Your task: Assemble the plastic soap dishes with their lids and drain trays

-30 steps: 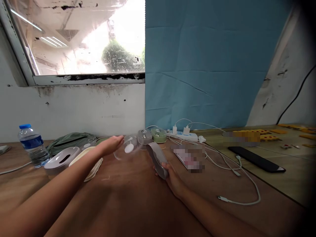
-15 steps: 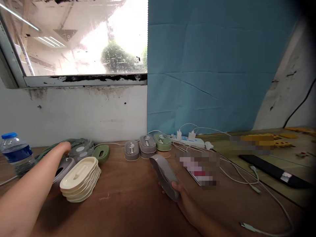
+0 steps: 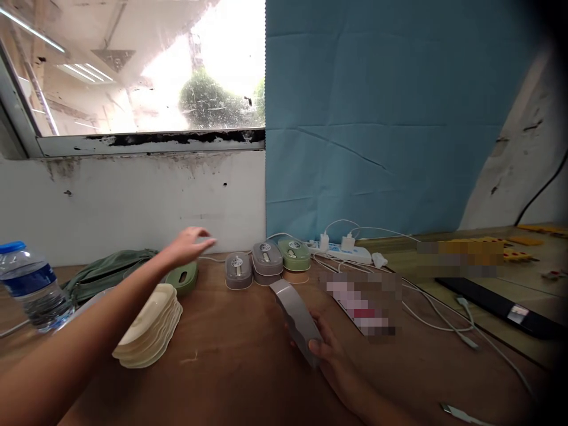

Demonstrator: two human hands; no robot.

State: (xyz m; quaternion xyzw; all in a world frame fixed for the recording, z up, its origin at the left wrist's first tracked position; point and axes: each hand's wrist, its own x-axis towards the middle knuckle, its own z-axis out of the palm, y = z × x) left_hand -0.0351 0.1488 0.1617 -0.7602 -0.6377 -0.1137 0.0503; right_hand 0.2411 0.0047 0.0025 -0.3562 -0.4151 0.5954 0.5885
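My left hand (image 3: 191, 245) is raised near the wall, above the green oval lid (image 3: 183, 277). Its thumb and fingers are apart, and I see nothing between them. My right hand (image 3: 326, 343) grips the lower end of a grey oval lunch box lid (image 3: 296, 319), tilted on its edge above the table. A stack of cream oval trays (image 3: 153, 328) sits under my left forearm, which partly covers it. Behind the held lid stand closed oval boxes with clear tops: a grey box (image 3: 238, 271), another grey box (image 3: 267, 260) and a green box (image 3: 296, 254).
A water bottle (image 3: 33, 290) and a green bag (image 3: 110, 269) are at the left. Toward the right lie a power strip (image 3: 341, 253) with chargers, white cables (image 3: 444, 322), a blurred flat item (image 3: 359, 307) and a black bar (image 3: 492, 305). A blue cloth (image 3: 377, 118) covers the wall.
My left hand has left the clear-topped items at the left and moved right and up. The right hand keeps the grey lid, turned a little more onto its edge.
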